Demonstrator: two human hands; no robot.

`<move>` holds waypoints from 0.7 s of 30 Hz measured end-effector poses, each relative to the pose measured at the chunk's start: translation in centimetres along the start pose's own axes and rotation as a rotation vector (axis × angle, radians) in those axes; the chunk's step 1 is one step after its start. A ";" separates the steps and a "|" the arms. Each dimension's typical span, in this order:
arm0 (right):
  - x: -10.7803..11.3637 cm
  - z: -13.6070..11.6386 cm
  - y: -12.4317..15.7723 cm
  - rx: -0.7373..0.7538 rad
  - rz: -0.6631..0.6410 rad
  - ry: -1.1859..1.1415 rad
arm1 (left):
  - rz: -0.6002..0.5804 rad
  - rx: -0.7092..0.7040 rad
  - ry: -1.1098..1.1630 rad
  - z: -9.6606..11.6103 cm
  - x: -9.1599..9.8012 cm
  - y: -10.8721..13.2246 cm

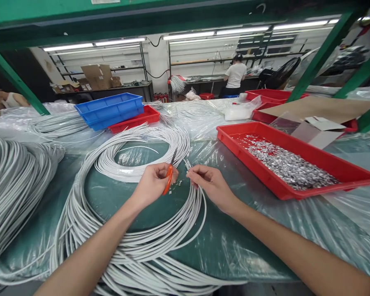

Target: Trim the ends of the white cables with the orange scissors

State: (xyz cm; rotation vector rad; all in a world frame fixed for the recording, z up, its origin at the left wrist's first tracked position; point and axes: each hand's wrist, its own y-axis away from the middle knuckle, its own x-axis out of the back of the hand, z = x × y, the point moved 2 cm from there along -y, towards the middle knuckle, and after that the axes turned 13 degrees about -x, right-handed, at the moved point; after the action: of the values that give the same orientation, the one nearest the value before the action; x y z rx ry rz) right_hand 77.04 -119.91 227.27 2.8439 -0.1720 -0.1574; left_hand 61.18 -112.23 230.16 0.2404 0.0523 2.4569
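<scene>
In my left hand (157,179) is a pair of small scissors (169,180) with orange handles, its dark blades pointing up and away from me. My right hand (210,183) pinches the end of a white cable (204,209) beside the cut ends of several others. Those cables curve down into a large loose coil (77,213) in front of me. Behind my left hand lies a second coil of white cable (123,168). A few tiny bright bits (172,189) are scattered on the green table between my hands.
A red tray (253,164) holding many small shiny metal pieces (290,164) stands to the right. A thick cable bundle (15,185) lies at left. Blue (111,110) and red bins (144,117) sit behind the coils. Green posts (322,57) frame the table; people work farther off.
</scene>
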 end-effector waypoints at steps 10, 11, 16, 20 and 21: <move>0.4 1.0 -0.7 0.034 0.086 0.060 | 0.135 0.032 -0.006 -2.2 1.3 -1.2; 0.5 1.0 -0.6 0.063 0.090 0.085 | 0.143 0.030 0.002 -2.2 1.4 -1.3; 0.7 1.1 -0.7 0.159 0.133 0.219 | 0.140 -0.010 0.049 -2.5 1.3 -1.3; 0.7 -0.2 -0.9 0.202 0.199 0.270 | 0.147 -0.073 0.057 -2.5 1.4 -1.3; 0.8 -1.0 -0.7 0.218 0.223 0.266 | 0.154 -0.089 0.053 -2.6 1.5 -1.3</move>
State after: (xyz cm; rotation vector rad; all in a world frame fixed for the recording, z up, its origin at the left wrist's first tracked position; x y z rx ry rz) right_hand 78.03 -119.05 227.90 2.9941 -0.4719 0.3027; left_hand 60.34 -110.21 227.73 0.1449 -0.0541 2.6110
